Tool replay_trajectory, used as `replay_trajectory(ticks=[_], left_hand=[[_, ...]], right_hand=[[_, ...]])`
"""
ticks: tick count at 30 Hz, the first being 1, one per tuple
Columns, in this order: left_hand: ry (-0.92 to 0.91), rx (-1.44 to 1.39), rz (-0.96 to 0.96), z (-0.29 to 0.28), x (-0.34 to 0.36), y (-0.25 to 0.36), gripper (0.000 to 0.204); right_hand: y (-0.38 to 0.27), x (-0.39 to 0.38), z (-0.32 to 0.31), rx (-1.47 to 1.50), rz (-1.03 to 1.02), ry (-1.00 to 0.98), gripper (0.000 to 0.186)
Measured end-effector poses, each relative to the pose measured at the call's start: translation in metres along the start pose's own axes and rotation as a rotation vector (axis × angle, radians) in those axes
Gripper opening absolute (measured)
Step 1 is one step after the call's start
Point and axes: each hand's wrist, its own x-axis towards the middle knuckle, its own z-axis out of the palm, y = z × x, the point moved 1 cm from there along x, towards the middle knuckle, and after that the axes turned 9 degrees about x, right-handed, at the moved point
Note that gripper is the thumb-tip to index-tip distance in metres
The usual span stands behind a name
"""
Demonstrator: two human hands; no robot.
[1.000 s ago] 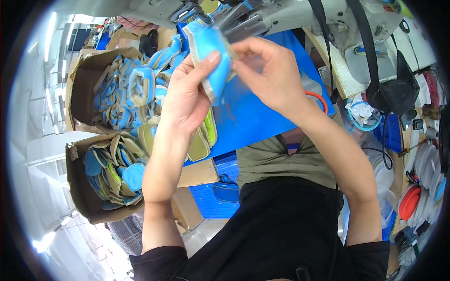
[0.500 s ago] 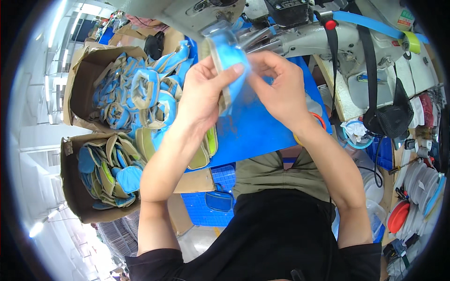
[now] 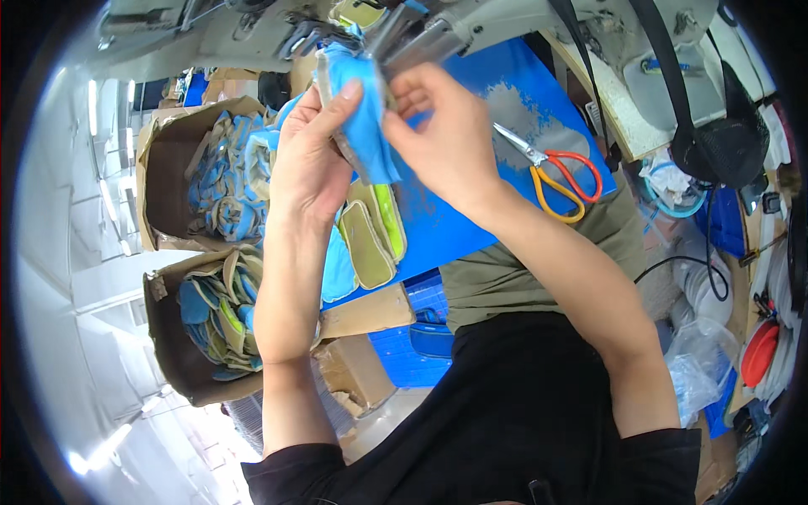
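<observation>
My left hand grips a light-blue fabric piece with beige edging, its thumb pressed on the blue face. The piece hangs just under the metal working parts of a sewing machine. At the piece's right edge is my right hand, fingers curled inward; the fingertips look closed on that edge. Below my left hand, olive and lime-green padded panels lie on the blue table. Scissors with one red and one orange handle rest on the table beside my right forearm.
Two cardboard boxes stand at the left: the far box full of blue and beige rings, the near box of fabric panels. Black straps hang at the right, above a white worktop. A blue crate sits below the table.
My view has shifted, so the scissors now show fully on the table. Both hands, still on the fabric piece, appear further left in view, and the piece is less blurred.
</observation>
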Motion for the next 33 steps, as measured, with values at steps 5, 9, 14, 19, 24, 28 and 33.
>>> replay_trajectory(ticks=[5, 9, 14, 19, 24, 28, 33], left_hand=[[-0.028, -0.054, 0.007, 0.001, 0.001, -0.003, 0.017], [-0.017, 0.034, 0.075, 0.003, 0.002, -0.010, 0.020], [0.042, 0.161, 0.204, 0.004, 0.004, -0.019, 0.026], [0.120, 0.305, 0.281, 0.006, 0.001, -0.025, 0.024], [0.199, 0.366, 0.437, 0.015, 0.003, -0.031, 0.024], [0.212, 0.342, 0.363, 0.016, 0.002, -0.033, 0.023], [0.210, 0.252, 0.353, 0.019, 0.004, -0.035, 0.024]], right_hand=[[0.012, 0.009, -0.015, 0.037, -0.174, -0.078, 0.015], [0.016, 0.014, -0.024, 0.070, -0.206, -0.165, 0.017], [0.015, 0.017, -0.032, 0.003, -0.179, -0.261, 0.019], [0.012, 0.020, -0.032, -0.050, -0.214, -0.273, 0.018], [0.014, 0.021, -0.033, -0.073, -0.253, -0.285, 0.017], [0.014, 0.023, -0.034, -0.083, -0.272, -0.282, 0.018], [0.015, 0.022, -0.035, -0.160, -0.218, -0.288, 0.019]])
